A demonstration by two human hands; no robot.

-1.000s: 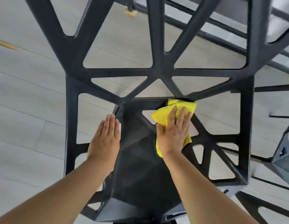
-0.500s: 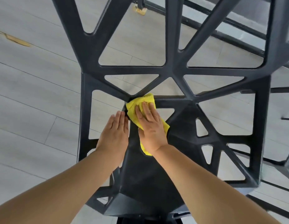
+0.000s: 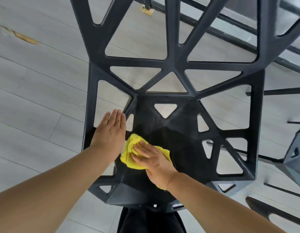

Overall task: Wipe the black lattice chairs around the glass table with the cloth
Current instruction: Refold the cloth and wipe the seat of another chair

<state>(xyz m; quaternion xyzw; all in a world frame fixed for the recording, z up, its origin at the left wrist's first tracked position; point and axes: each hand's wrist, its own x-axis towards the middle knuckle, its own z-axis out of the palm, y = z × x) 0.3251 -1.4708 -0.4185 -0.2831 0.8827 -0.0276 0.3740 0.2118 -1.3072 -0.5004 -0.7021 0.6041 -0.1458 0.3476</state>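
Pressing flat on the cloth [image 3: 129, 156], the right hand [image 3: 153, 163] was seen with its fingers [image 3: 141, 148] straight and close together; nothing was curled round or pinched. The yellow cloth was bunched beneath the palm and fingers and was held down on the left part of the seat [image 3: 164, 140] of the chair [image 3: 176, 64], near the seat's left edge. A small corner of the cloth was shown behind the wrist. Just beside the cloth, the left hand [image 3: 110, 133] was laid open over the seat's left rim, fingers straight, together and pointed away from the person; nothing was held by it. How firmly its palm was pressed could not be told. Beyond the seat, the chair's black lattice back was seen, with the pale plank floor [image 3: 36, 98] visible through its openings. Part of a second chair [image 3: 295, 153] was seen at the right edge, and dark table bars [image 3: 229, 22] were seen at the upper right.
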